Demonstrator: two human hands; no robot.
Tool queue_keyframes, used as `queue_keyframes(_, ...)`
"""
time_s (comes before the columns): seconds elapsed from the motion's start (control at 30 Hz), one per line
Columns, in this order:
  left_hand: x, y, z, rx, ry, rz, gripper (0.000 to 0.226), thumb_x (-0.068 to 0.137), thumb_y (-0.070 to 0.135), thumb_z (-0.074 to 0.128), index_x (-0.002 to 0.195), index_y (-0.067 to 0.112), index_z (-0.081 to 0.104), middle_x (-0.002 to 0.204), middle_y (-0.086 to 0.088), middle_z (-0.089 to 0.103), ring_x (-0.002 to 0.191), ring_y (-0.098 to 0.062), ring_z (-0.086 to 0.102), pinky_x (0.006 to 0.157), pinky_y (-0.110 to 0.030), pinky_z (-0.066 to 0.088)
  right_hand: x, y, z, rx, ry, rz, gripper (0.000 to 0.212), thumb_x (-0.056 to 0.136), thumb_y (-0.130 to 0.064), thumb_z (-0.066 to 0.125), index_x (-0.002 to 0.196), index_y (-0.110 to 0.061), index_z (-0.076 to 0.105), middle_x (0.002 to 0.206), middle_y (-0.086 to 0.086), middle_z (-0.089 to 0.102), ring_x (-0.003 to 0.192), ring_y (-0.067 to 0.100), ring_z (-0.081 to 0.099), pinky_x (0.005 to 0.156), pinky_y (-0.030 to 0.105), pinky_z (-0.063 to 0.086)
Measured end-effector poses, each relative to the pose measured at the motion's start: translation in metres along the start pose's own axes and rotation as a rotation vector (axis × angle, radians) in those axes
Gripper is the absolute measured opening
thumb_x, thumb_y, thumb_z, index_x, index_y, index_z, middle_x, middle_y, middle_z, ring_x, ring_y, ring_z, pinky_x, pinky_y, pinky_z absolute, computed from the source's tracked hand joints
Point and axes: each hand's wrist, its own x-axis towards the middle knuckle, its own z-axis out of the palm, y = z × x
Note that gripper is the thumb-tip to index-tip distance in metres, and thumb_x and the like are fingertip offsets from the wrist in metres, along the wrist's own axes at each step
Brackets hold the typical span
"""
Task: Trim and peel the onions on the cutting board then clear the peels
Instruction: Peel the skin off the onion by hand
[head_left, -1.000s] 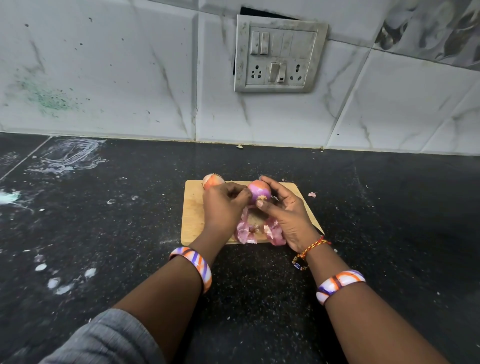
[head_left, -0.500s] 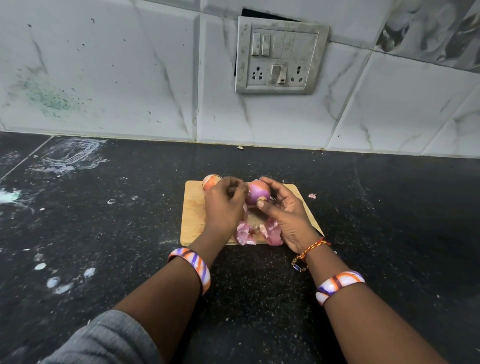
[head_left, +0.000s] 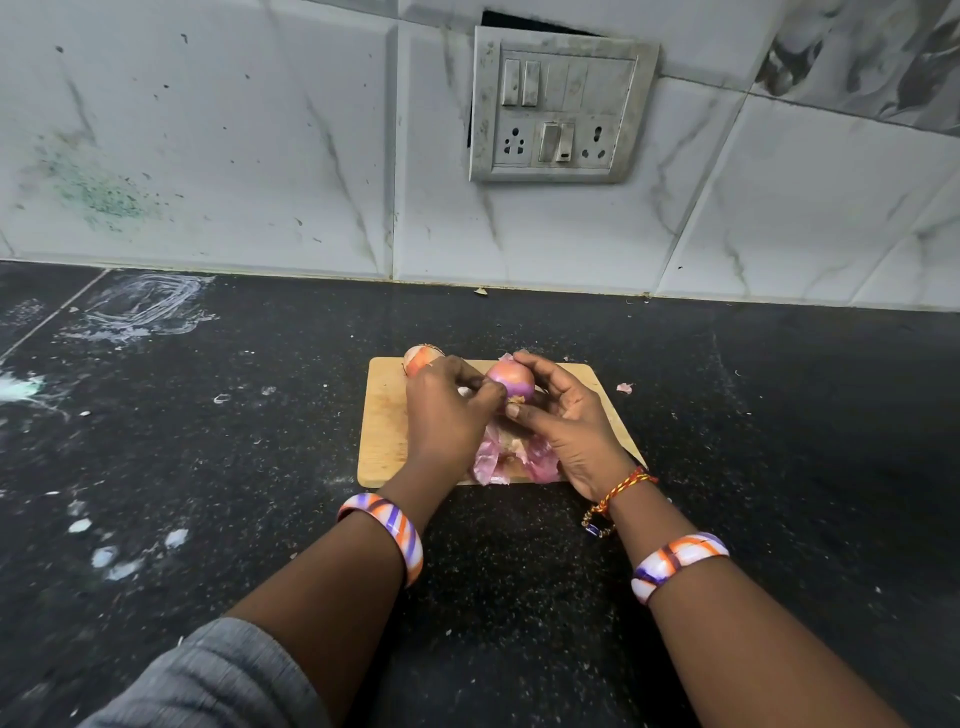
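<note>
Black speckled countertop (head_left: 208, 493) bears light wooden cutting board (head_left: 387, 415). Round glossy pink-purple onion (head_left: 511, 382), partly peeled, gripped by right hand (head_left: 566, 421); left hand (head_left: 447, 415) pinches its skin. Pink peels (head_left: 498, 460) beneath.

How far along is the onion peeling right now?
Partly done. Loose pink peels already lie on the cutting board. In hand: the right hand holds an onion while the left hand picks at its skin. Left: the second onion at the board's far edge, then clearing the peels.

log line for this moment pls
right hand holds onion | left hand pinches its skin | peels on cutting board
</note>
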Motion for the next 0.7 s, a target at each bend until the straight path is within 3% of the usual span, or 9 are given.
queue_keyframes(0.17, -0.0001, -0.0009, 0.0017, 0.127, 0.005, 0.009, 0.011, 0.075, 0.012, 0.066, 0.07, 0.01, 0.056, 0.074, -0.005, 0.058, 0.059, -0.003, 0.043, 0.048, -0.012, 0.029, 0.0006, 0.0003, 0.0005, -0.008, -0.023, -0.008, 0.049, 0.075, 0.017, 0.061, 0.108, -0.019, 0.06, 0.111, 0.0, 0.061, 0.092, 0.004, 0.063, 0.077, 0.02, 0.054)
queue_keyframes(0.37, -0.0002, -0.0019, 0.004, 0.154, 0.003, -0.027, 0.009, 0.076, 0.015, 0.064, 0.074, 0.008, 0.059, 0.077, -0.007, 0.06, 0.059, -0.008, 0.045, 0.048, -0.018, 0.032, -0.0015, -0.0019, 0.0019, -0.003, -0.015, -0.01, 0.049, 0.074, 0.018, 0.061, 0.112, -0.013, 0.058, 0.108, -0.002, 0.061, 0.093, 0.007, 0.061, 0.081, 0.024, 0.055)
queue_keyframes(0.5, 0.0004, -0.0024, 0.005, 0.146, 0.008, -0.06, 0.009, 0.078, 0.016, 0.061, 0.073, 0.009, 0.058, 0.071, -0.003, 0.056, 0.057, -0.005, 0.044, 0.047, -0.018, 0.03, -0.0028, -0.0026, 0.0016, 0.026, -0.024, -0.006, 0.048, 0.076, 0.019, 0.058, 0.109, -0.016, 0.057, 0.105, -0.004, 0.062, 0.088, 0.004, 0.063, 0.082, 0.024, 0.055)
queue_keyframes(0.63, 0.0038, -0.0048, 0.0062, 0.141, 0.025, -0.092, 0.01, 0.081, 0.017, 0.059, 0.074, 0.01, 0.057, 0.071, -0.004, 0.058, 0.063, -0.014, 0.052, 0.05, -0.024, 0.034, -0.0025, -0.0022, -0.0001, 0.058, -0.026, 0.011, 0.048, 0.079, 0.016, 0.057, 0.118, -0.012, 0.053, 0.112, -0.003, 0.059, 0.089, 0.004, 0.063, 0.082, 0.022, 0.054)
queue_keyframes(0.7, 0.0045, -0.005, 0.0063, 0.148, 0.032, -0.096, 0.011, 0.082, 0.017, 0.059, 0.074, 0.01, 0.057, 0.067, 0.0, 0.054, 0.06, -0.01, 0.048, 0.049, -0.021, 0.032, -0.002, -0.0014, -0.0005, 0.075, -0.017, 0.012, 0.049, 0.08, 0.014, 0.056, 0.122, -0.01, 0.051, 0.113, -0.002, 0.059, 0.092, 0.006, 0.062, 0.085, 0.024, 0.052)
